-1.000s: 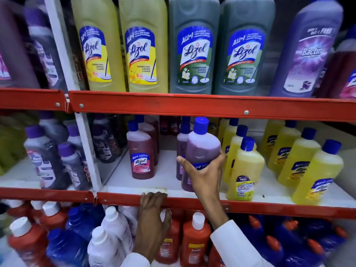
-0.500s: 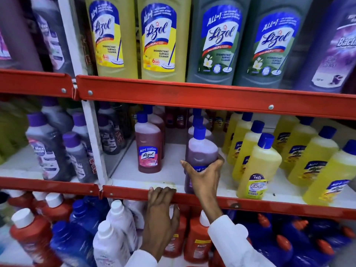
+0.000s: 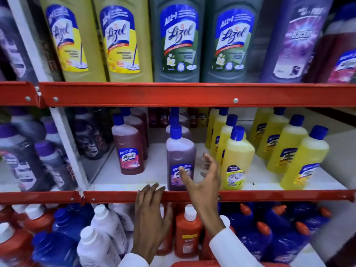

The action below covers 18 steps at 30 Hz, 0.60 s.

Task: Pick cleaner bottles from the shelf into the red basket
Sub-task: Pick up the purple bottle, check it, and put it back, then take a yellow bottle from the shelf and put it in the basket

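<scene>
On the white middle shelf [image 3: 150, 176] a purple plastic cleaner bottle with a blue screw cap [image 3: 180, 151] stands upright, its long axis vertical, at the shelf's front edge just behind the red metal lip [image 3: 250, 195]. The right hand [image 3: 204, 182] is spread open in front of it and to its right: the thumb crosses the lower label while the fingers [image 3: 209, 160] fan out beside the bottle's right flank, not closed on anything. Whether the thumb actually touches the label is hard to say, since the hand is motion-blurred.

The left hand [image 3: 152, 214] lies flat with its fingers extended and slightly apart, the tips hooked over the red lip just left of the bottle's base; it holds nothing and seems to be a brace.

The relation that matters is sideways: the bottle sits immediately left of the right hand's fingers, so that hand is clearly the nearer one, and a wrap around the body below the shoulder would take it. A yellow bottle with a blue cap [image 3: 237, 162] stands close on the right, leaving a narrow gap for the fingers.

Only a strip of the red plastic basket [image 3: 194, 264] shows at the bottom edge, directly below the hands.
</scene>
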Available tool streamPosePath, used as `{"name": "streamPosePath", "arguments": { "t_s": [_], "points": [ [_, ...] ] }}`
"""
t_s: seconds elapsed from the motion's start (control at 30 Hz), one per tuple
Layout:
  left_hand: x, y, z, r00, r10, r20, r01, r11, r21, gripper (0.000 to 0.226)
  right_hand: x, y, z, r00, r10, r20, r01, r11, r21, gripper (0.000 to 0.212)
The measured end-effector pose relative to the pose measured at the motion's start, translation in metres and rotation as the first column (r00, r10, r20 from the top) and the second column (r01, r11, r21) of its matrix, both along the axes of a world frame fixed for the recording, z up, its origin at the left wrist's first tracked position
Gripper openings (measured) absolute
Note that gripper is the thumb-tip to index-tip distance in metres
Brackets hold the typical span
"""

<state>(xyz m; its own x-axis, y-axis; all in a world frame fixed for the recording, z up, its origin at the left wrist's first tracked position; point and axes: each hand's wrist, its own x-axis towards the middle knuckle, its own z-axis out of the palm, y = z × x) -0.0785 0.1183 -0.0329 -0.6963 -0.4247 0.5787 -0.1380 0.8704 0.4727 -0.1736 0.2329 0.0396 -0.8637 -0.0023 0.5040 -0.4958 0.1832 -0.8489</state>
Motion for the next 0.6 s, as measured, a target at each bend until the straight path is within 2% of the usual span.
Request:
{"name": "streamPosePath", "arguments": {
  "t_s": [0.07,0.13,0.2,0.3,0.37,0.4,0.5,0.6],
  "points": [
    [-0.007,0.022,0.006,0.997,-0.067,-0.046,0.066,0.998,-0.025,0.041,-0.001,0.031,-0.005,0.987,-0.121,-0.108,0.113,0.991,-0.078,0.046],
    [-0.016,0.044,0.014,0.989,-0.137,-0.046,0.136,0.99,-0.034,0.037,-0.006,0.055,-0.008,0.96,-0.248,-0.129,0.226,0.96,-0.165,0.035],
    [-0.029,0.064,0.02,0.981,-0.192,-0.031,0.191,0.981,-0.047,0.034,-0.015,0.071,-0.005,0.939,-0.33,-0.092,0.306,0.929,-0.209,0.046],
    [-0.043,0.083,0.026,0.97,-0.237,0.055,0.241,0.968,-0.075,0.04,-0.034,0.077,0.003,0.92,-0.388,-0.056,0.386,0.921,-0.051,0.082],
    [-0.049,0.09,0.027,0.966,-0.224,0.131,0.236,0.968,-0.086,0.046,-0.048,0.079,0.009,0.942,-0.336,0.0,0.335,0.94,0.057,0.1],
    [-0.052,0.092,0.027,0.963,-0.214,0.162,0.232,0.968,-0.098,0.047,-0.056,0.08,0.012,0.96,-0.278,0.029,0.276,0.959,0.068,0.102],
    [-0.054,0.095,0.03,0.959,-0.189,0.213,0.22,0.967,-0.132,0.047,-0.075,0.088,0.019,0.994,-0.095,0.052,0.093,0.995,0.034,0.094],
    [-0.055,0.097,0.03,0.965,-0.177,0.192,0.2,0.974,-0.109,0.046,-0.078,0.1,0.026,1.0,0.01,0.022,-0.011,0.999,0.036,0.094]
  ]
}}
